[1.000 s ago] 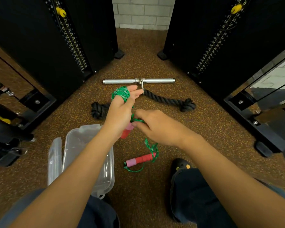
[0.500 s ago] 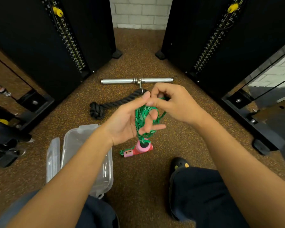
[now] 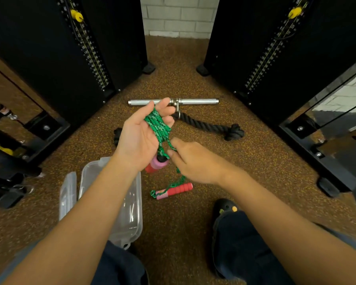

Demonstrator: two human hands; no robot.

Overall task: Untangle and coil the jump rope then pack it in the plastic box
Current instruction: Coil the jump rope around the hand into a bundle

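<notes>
The green jump rope (image 3: 157,125) is wound in several turns around the fingers of my left hand (image 3: 141,136), which is held palm up above the floor. One pink and red handle (image 3: 157,164) hangs just below that hand. My right hand (image 3: 190,159) pinches the loose strand of rope beside it. That strand runs down to the second pink and red handle (image 3: 176,190), which lies on the floor. The clear plastic box (image 3: 130,212) stands open on the floor under my left forearm.
The box lid (image 3: 67,195) leans left of the box. A chrome bar (image 3: 195,101) and a thick black rope attachment (image 3: 210,126) lie on the floor ahead. Black weight-stack columns (image 3: 70,58) stand left and right. My shoe (image 3: 224,208) is beside the floor handle.
My right hand has dropped from above the coil to below it, drawing the strand down. My left hand has turned palm up with the coil on its fingers. The second handle lies further right.
</notes>
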